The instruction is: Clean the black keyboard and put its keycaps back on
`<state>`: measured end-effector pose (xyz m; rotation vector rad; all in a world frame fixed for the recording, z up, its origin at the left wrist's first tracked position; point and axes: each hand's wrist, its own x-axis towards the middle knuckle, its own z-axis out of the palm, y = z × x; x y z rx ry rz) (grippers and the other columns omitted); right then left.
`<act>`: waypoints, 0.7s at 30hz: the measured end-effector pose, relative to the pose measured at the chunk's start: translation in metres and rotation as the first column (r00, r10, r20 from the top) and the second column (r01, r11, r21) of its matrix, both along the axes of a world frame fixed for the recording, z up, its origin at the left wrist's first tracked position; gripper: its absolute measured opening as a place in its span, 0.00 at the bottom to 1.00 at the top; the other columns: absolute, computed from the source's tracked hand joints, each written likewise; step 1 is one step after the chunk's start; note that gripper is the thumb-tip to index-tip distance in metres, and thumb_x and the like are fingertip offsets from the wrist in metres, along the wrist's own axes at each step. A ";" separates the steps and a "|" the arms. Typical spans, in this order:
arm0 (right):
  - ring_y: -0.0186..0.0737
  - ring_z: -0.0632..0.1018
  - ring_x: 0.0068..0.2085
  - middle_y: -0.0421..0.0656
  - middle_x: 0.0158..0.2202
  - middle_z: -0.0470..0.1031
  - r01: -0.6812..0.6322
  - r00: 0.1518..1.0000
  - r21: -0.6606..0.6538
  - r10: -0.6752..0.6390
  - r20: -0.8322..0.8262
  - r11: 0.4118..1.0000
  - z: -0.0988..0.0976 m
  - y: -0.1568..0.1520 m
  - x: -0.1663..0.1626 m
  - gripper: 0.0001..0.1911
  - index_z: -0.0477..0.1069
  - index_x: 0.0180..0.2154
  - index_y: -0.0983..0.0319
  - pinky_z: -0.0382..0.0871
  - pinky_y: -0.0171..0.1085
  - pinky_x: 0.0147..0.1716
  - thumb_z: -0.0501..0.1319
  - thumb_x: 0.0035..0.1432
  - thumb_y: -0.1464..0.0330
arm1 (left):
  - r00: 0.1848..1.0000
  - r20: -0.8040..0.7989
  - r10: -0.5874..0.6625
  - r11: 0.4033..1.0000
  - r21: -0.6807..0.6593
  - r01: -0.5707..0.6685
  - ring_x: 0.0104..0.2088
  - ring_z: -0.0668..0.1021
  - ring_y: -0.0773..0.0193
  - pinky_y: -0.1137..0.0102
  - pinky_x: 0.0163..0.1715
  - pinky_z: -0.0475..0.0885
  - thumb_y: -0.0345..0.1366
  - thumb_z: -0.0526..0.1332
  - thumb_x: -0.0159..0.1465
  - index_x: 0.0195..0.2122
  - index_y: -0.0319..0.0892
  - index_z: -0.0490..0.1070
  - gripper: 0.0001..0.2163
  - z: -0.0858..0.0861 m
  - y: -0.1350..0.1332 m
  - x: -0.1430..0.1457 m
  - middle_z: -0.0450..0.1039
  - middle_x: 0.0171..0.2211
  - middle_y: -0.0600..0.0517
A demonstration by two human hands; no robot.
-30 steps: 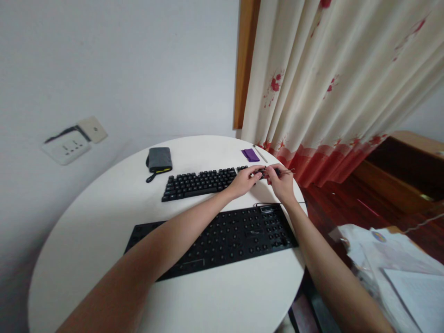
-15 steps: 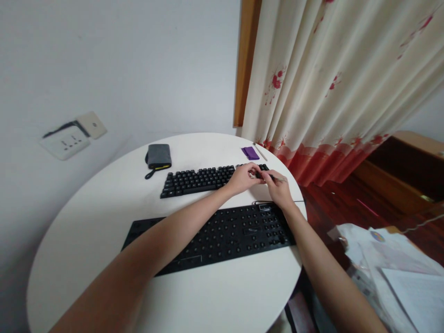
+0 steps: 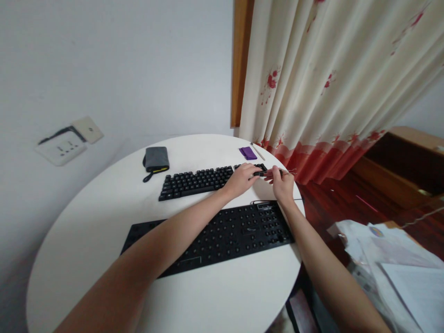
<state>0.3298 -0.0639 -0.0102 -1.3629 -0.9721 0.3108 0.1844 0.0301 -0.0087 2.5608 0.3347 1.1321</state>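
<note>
My left hand point(image 3: 240, 179) is closed, its fingertips pinching a small black keycap point(image 3: 257, 174) above the right end of the laid-out rows of black keycaps point(image 3: 194, 180). Just to its right, my right hand point(image 3: 283, 186) grips a keycap puller point(image 3: 281, 171) with a dark handle and thin wire ends pointing right. Its other fingers stretch towards the left hand. Beneath my forearms lies a black keyboard point(image 3: 239, 236) with its keycaps off and bare switches showing. My left forearm hides part of the keyboard.
A grey pouch point(image 3: 157, 158) sits at the back left of the round white table point(image 3: 86, 240). A folded purple cloth point(image 3: 248, 153) and a thin brush point(image 3: 257, 151) lie at the back right. Floral curtains point(image 3: 312, 92) hang behind. Bags and papers point(image 3: 391, 259) are beyond the right edge.
My hands, close together before, have drawn apart. The right has shifted slightly right with the puller, and the left fingers have closed up around the keycap. The view has moved slightly.
</note>
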 end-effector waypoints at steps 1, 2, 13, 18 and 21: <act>0.41 0.80 0.24 0.49 0.27 0.81 0.041 0.999 0.011 -0.041 -0.002 0.999 0.000 0.000 0.002 0.27 0.76 0.32 0.66 0.70 0.35 0.21 0.55 0.64 0.49 | 1.000 0.002 0.015 1.000 0.018 -0.015 0.46 0.76 0.59 0.58 0.51 0.72 0.30 0.64 0.66 0.47 0.42 0.76 0.09 0.000 -0.001 0.000 0.77 0.43 0.49; 0.41 0.80 0.24 0.49 0.27 0.81 0.086 0.996 0.029 -0.086 -0.004 0.996 0.001 0.000 0.005 0.27 0.76 0.32 0.66 0.69 0.35 0.20 0.54 0.64 0.49 | 0.999 0.010 0.032 0.999 0.025 -0.032 0.46 0.77 0.59 0.58 0.50 0.72 0.31 0.63 0.66 0.45 0.42 0.76 0.08 0.001 -0.002 0.000 0.78 0.42 0.49; 0.38 0.78 0.22 0.49 0.28 0.80 0.240 0.969 0.109 -0.232 -0.086 0.965 -0.003 0.004 0.028 0.28 0.75 0.32 0.66 0.66 0.33 0.18 0.54 0.63 0.49 | 0.951 -0.218 0.218 0.975 0.088 -0.204 0.43 0.75 0.55 0.59 0.44 0.70 0.36 0.68 0.61 0.37 0.46 0.82 0.04 0.022 0.004 0.010 0.79 0.40 0.50; 0.38 0.78 0.22 0.49 0.27 0.81 0.258 0.965 0.117 -0.248 -0.090 0.959 0.001 0.000 0.024 0.27 0.75 0.31 0.66 0.67 0.33 0.19 0.53 0.64 0.50 | 0.889 -0.364 0.279 0.956 0.190 -0.222 0.42 0.75 0.52 0.57 0.44 0.67 0.36 0.66 0.62 0.39 0.44 0.81 0.06 0.016 -0.003 0.030 0.80 0.37 0.49; 0.38 0.78 0.22 0.48 0.27 0.80 0.264 0.964 0.132 -0.254 -0.083 0.956 0.002 -0.001 0.023 0.27 0.75 0.31 0.65 0.68 0.34 0.20 0.53 0.65 0.50 | 0.862 -0.397 0.315 0.945 0.219 -0.245 0.43 0.74 0.51 0.57 0.44 0.65 0.36 0.65 0.63 0.37 0.44 0.81 0.05 0.008 -0.007 0.032 0.80 0.37 0.48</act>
